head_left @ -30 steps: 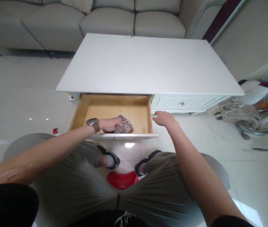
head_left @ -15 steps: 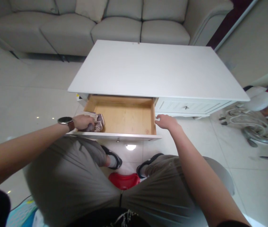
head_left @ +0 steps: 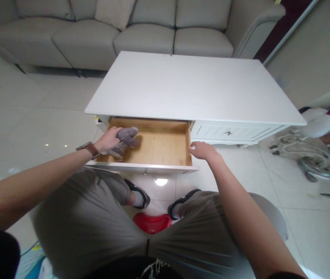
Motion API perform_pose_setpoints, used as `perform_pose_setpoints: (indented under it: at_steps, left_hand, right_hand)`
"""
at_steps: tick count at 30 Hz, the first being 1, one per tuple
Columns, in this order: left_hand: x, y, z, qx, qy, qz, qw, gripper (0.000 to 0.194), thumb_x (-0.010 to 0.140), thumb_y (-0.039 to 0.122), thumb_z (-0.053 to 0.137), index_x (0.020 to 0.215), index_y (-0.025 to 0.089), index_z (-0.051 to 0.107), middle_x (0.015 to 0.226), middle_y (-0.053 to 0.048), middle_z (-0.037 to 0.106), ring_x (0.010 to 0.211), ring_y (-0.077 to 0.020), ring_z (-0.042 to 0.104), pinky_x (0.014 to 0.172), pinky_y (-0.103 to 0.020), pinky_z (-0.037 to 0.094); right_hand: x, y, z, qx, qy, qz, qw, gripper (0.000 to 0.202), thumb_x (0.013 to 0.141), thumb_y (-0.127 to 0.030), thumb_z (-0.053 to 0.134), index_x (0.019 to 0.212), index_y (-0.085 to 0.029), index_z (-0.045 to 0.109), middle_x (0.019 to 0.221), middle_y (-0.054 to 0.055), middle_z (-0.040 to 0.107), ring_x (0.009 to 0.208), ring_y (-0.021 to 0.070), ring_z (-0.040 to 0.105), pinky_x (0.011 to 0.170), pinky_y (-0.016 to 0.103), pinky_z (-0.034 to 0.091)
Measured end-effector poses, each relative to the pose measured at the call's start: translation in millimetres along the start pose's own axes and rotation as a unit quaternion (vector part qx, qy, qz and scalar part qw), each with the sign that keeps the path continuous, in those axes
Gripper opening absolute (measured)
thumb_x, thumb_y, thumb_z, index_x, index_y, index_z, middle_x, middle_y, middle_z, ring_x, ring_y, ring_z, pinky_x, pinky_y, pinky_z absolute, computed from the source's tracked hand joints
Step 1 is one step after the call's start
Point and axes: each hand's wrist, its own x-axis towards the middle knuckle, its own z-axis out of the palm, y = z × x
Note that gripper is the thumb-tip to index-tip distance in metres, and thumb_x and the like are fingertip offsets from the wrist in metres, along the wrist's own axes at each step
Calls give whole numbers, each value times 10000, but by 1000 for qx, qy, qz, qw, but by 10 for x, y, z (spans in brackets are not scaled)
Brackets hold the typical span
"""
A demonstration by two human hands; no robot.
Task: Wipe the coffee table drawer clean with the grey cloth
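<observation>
My left hand (head_left: 108, 141) is closed on grey-brown knitted mittens (head_left: 126, 138) with a paler patterned part, lifted over the left end of an open drawer (head_left: 159, 145). The drawer has a bare pale wood inside and a white front with a small knob. It is pulled out of the left side of a white coffee table (head_left: 190, 87). At the drawer's right side wall, my right hand (head_left: 202, 150) has its fingers curled against the edge, with the thumb on top. The fingertips are partly hidden there.
Beyond the table stands a grey sofa (head_left: 144, 37) with a cushion (head_left: 114, 13). A second drawer (head_left: 231, 131) in the table is closed. A red plastic object (head_left: 152, 223) lies between my feet. On the right stands a scrolled metal rack (head_left: 307, 145) with things on it.
My left hand has lifted the mittens from the drawer's front left corner and moved them up and right. The right hand stays at the drawer's side.
</observation>
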Motion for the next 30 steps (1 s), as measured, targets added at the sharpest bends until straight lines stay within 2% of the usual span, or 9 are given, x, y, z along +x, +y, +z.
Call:
perform_pose_setpoints:
  at_steps: [2,5,9,11,14,16,22,26,30]
  left_hand:
    - [9,79,157,19,-26,22,999,477,748,215,552,1189,140,717,1162,-142,721,1094,-296,650,1044,-386,515]
    - [-61,253,451,24,-114,57,992,494,734,214,558,1191,117,718,1244,-181,714,1152,-318,661,1081,-391,499]
    - [-186,488,742,14,-270,88,959,403,771,299,612,1116,155,762,1187,-162,767,1106,-319,705,1039,-375,518]
    - [-196,550,789,3,-295,94,951,376,795,333,616,1100,179,773,1168,-142,780,1076,-306,717,1011,-365,528]
    - [-124,554,758,-14,-241,78,967,360,815,334,597,1081,170,777,1205,-146,772,1096,-303,707,1025,-368,524]
    - [-41,512,697,-59,-193,63,977,393,833,354,588,1128,166,767,1241,-130,767,1125,-293,698,1048,-369,521]
    - [154,353,409,-164,-71,-62,982,507,810,352,623,1272,170,730,1242,-81,781,1123,-299,711,1045,-414,553]
    - [149,341,174,-210,-3,-38,977,563,813,322,609,1341,145,691,1311,-79,751,1194,-304,681,1124,-440,509]
    - [111,390,-37,-247,66,-21,966,570,834,317,593,1361,111,658,1341,-96,732,1219,-297,661,1118,-439,519]
  right_hand:
    - [2,-5,5,-2,-3,-1,1000,493,974,-446,520,1400,-263,685,1403,128,692,1266,340,656,1027,464,515]
    - [6,-11,12,-7,-15,-23,1000,483,995,-416,519,1415,-238,674,1396,134,697,1281,332,650,1039,449,507]
    - [-11,-73,47,24,-75,-127,989,492,1008,-449,577,1414,-187,669,1339,136,728,1223,277,683,1024,360,508]
    - [-29,-144,103,48,-126,-180,974,557,915,-466,732,1403,-203,676,1331,118,734,1177,257,703,991,315,518]
    - [-49,-275,245,23,-186,-215,958,748,723,-308,904,1428,-251,660,1338,89,732,1164,260,710,951,300,532]
    - [-52,-349,345,-30,-186,-208,960,730,717,-188,863,1417,-259,669,1336,93,730,1173,274,706,926,316,538]
    - [-23,-407,415,-91,-137,-228,960,615,741,-168,762,1339,-306,717,1346,76,723,1177,285,698,881,331,535]
    - [27,-359,374,-83,-102,-238,962,609,740,-153,733,1325,-322,721,1319,34,744,1195,277,687,901,329,524]
    - [114,-293,380,-49,-30,-214,975,622,759,-154,711,1361,-309,688,1293,24,757,1186,258,681,895,319,513]
